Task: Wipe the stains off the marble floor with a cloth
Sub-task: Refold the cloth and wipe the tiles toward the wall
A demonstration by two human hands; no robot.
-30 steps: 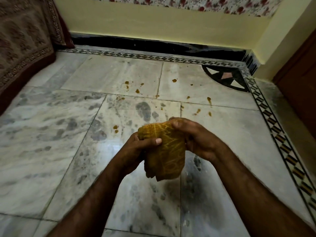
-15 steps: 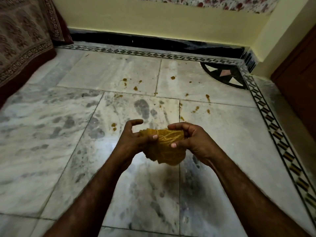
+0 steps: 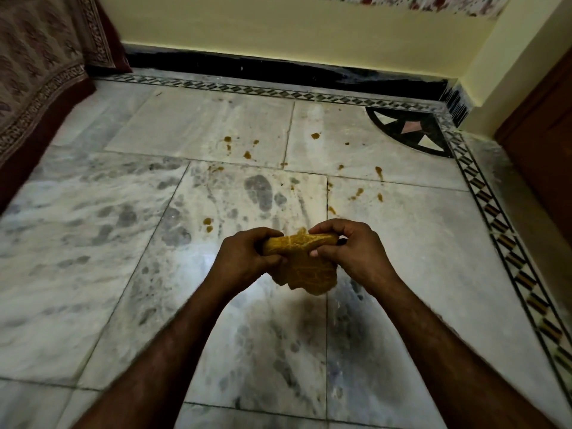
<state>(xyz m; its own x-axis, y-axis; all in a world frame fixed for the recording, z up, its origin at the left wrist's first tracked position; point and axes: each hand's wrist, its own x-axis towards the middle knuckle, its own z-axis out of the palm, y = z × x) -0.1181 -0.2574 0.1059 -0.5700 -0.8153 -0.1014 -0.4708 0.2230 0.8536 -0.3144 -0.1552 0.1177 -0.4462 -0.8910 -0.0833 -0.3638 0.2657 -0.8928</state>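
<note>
Head view. I see a crumpled mustard-yellow cloth (image 3: 306, 267), soft and woven with pale crackle lines, held between both hands in the middle of the frame. The left hand (image 3: 244, 258) grips the rolled upper edge at its left end, fingers curled round the fabric. The right hand (image 3: 353, 255) pinches the right end, with the thumb below and the fingers bent over the top. The lower part of the cloth hangs in a bunched lobe, and a dark shadow lies on the slab beneath it. The polished white-and-grey veined marble floor (image 3: 93, 243), laid in large rectangular slabs with thin joints, carries small brown stains (image 3: 315, 136), blotchy and irregular, scattered beyond the hands; the nearest pair (image 3: 208, 222) lies just beyond the left hand. A black-and-tan diamond inlay border (image 3: 495, 218) runs along the right and far edges, meeting a quarter-circle black inlay (image 3: 411, 131) at the corner. A glossy black skirting (image 3: 278, 69) lines the matt yellow wall (image 3: 278, 32). A block-printed brown fabric (image 3: 37, 72) drapes at the left; a dark wooden door (image 3: 544, 125) stands at the right.
</note>
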